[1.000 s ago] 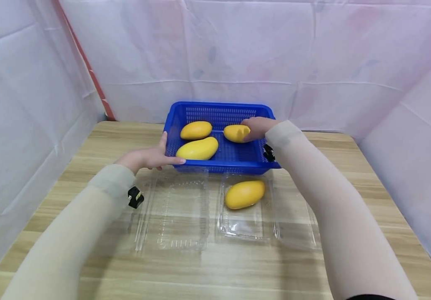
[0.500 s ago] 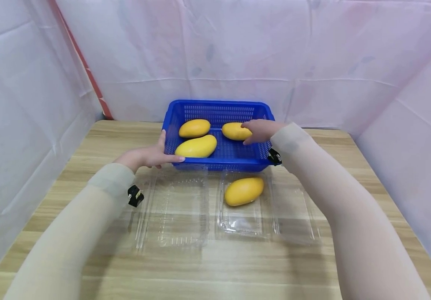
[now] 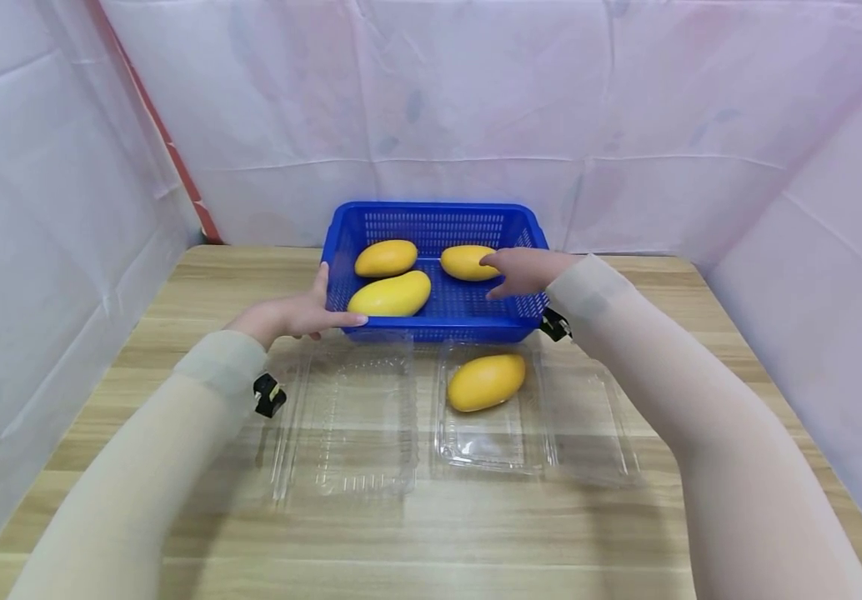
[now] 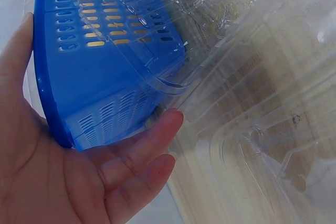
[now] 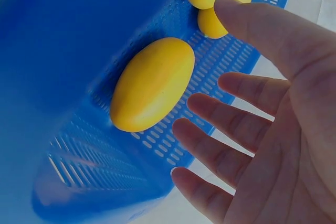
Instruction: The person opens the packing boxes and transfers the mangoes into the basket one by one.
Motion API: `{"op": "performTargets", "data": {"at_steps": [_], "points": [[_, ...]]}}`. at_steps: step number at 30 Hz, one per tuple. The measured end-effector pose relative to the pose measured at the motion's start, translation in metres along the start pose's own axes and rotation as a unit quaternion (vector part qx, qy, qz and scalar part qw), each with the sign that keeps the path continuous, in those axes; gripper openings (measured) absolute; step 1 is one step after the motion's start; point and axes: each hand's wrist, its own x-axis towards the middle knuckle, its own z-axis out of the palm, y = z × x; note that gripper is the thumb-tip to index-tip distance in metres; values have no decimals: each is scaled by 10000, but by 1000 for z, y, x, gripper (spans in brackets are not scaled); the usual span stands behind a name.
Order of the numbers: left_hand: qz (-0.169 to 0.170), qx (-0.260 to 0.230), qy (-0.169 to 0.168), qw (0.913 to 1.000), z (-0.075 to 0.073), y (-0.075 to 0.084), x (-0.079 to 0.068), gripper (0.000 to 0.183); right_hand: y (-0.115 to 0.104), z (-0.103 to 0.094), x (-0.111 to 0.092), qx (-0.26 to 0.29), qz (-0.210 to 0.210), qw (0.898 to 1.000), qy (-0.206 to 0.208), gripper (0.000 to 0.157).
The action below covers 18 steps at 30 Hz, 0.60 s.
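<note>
A blue slotted basket (image 3: 442,323) holds three yellow mangoes: a small one (image 3: 386,258) and a larger one (image 3: 392,294) on the left, another (image 3: 464,262) on the right. My right hand (image 3: 528,271) hovers over the basket's right side, fingers spread beside the right mango; the right wrist view shows a gap between them and that mango (image 5: 153,85). My left hand (image 3: 287,318) rests against the basket's front left corner, touching the rim, with several fingers extended below it in the left wrist view. In front, a fourth mango (image 3: 487,382) lies in a clear plastic clamshell box (image 3: 480,442).
A second clear plastic clamshell box (image 3: 363,417) lies opened out on the left, close to the basket's front. Wooden tabletop (image 3: 431,550) extends toward me. White sheeting (image 3: 476,100) hangs behind and at both sides.
My right hand has come off the right mango, spread its fingers and drawn back a little to the right. The left hand keeps its place at the basket corner. The head view has shifted slightly.
</note>
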Motion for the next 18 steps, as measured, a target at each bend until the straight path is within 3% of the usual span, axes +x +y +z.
{"op": "performTargets", "data": {"at_steps": [12,18], "points": [[119,-118,43,9998,1,0,1,123,-9,3,-17,93,-206,9997,20,66],[126,-213,25,9997,-1,2,-1,122,-12,6,-30,91,-544,9974,454,63]]}}
